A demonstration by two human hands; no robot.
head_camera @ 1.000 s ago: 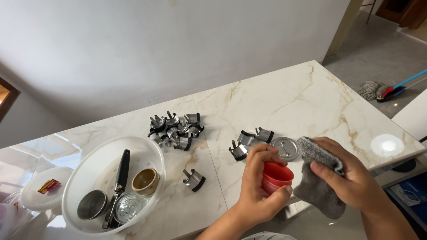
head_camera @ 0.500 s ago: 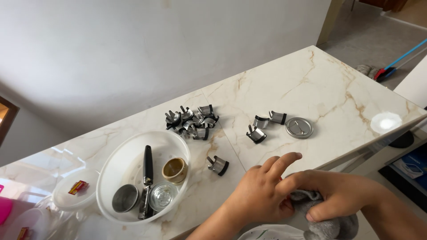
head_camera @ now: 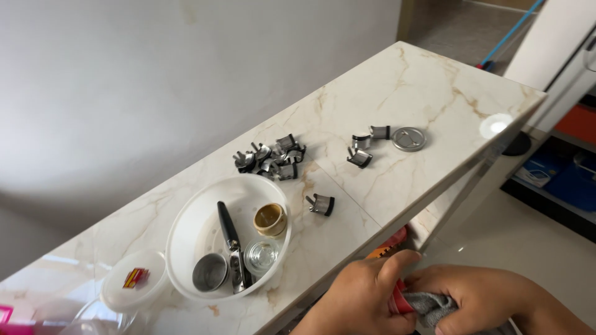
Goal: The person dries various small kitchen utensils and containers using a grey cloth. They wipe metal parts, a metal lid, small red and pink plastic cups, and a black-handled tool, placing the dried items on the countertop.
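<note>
Red cup (head_camera: 398, 302) is gripped in the left hand (head_camera: 360, 301), below the front edge of the marble counter (head_camera: 434, 93); only a sliver of the cup shows between the fingers. Grey cloth (head_camera: 434, 307) is clenched in the right hand (head_camera: 481, 298) and pressed against the cup. Both hands are closed and touching each other, low in the head view, off the counter.

On the counter, a white bowl (head_camera: 186, 229) is seen near the left. Inside it: a black-handled tool (head_camera: 231, 239), a tan cap (head_camera: 270, 219), a steel cup (head_camera: 209, 273) and a clear glass lid (head_camera: 261, 255). A white round lid (head_camera: 133, 280) with a red-yellow item on it lies just beside the bowl, to its left.

A single metal clip (head_camera: 321, 204) lies just right of the bowl. A pile of like clips (head_camera: 271, 158) is set behind the bowl. Three more clips (head_camera: 363, 147) and a round metal disc (head_camera: 408, 138) are placed further right, well apart from the hands.

A mop handle (head_camera: 509, 34) is visible on the floor beyond the counter's far end.
</note>
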